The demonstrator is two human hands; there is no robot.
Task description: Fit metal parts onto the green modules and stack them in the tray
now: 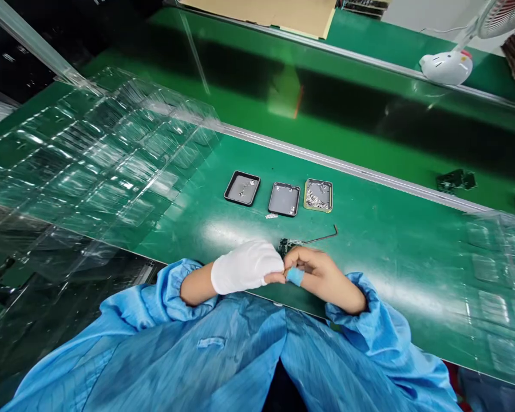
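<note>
My left hand (249,267), in a white glove that leaves the thumb tip bare, is closed with its fingertips against those of my right hand (315,271). Blue tape wraps the thumb of my right hand, which is closed in a pinch. Whatever sits between the fingertips is too small or hidden to make out. Just beyond them a small green circuit board (285,245) lies on the green table, partly covered by my hands. An L-shaped thin metal rod, like a hex key (324,237), reaches from beside the board to the right.
Three shallow trays, a left one (236,187), a middle one (283,201) and a right one (320,189), hold small metal parts. A white strip (272,216) lies nearby. Clear plastic blister trays (111,149) spread leftward, others (493,303) rightward. Circuit boards (456,181) and a fan (446,67) stand beyond.
</note>
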